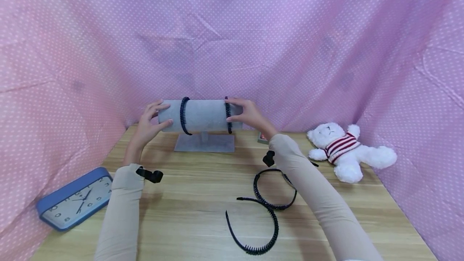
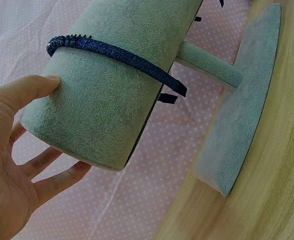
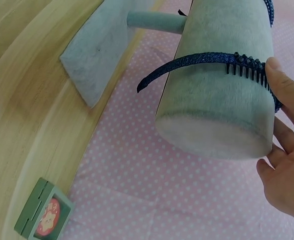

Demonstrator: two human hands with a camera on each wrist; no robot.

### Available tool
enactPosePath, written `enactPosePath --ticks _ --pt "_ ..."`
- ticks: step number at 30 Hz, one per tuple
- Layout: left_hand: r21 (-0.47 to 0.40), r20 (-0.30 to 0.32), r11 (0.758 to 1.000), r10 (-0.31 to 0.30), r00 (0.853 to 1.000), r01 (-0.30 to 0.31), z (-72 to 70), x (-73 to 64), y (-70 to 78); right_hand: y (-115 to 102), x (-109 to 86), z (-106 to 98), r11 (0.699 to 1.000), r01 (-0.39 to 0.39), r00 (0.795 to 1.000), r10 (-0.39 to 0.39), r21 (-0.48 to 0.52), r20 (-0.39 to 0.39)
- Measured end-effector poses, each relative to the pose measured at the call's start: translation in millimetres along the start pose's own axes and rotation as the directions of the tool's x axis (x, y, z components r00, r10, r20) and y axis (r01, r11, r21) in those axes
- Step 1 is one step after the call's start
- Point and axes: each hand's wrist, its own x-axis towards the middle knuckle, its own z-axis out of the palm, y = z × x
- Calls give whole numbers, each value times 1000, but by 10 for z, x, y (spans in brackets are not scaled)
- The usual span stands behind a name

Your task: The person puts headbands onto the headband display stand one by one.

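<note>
A grey plush roll-shaped display stand point(image 1: 204, 116) stands toward the back of the table on a flat base. My left hand point(image 1: 146, 123) grips the roll's left end, thumb on the near side and fingers round the far side. One dark toothed headband point(image 1: 183, 115) sits round the roll, left of its middle. A second headband point(image 3: 196, 59) is round the right end, in dark glittery blue with beads and comb teeth. My right hand point(image 1: 250, 114) holds this one at the roll's side; in the right wrist view the thumb lies at its beaded part, with the other fingers partly hidden.
Two loose black headbands, a nearer one point(image 1: 275, 233) and a farther one point(image 1: 256, 188), lie touching on the table point(image 1: 181, 212). A blue clock point(image 1: 77, 198) lies at left, a white teddy bear point(image 1: 344, 148) at right. A small green box point(image 3: 44, 210) sits behind the right forearm.
</note>
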Motion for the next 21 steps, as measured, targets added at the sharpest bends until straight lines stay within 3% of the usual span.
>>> enactPosePath --ticks 9,21 --pt "1 -15 1000 29 999 -29 2 111 -342 -90 66 115 999 -2 1000 3 -54 7" --pt "-1 -12 1000 27 1000 -27 0 107 -355 -161 178 245 986 75 997 -71 -149 28"
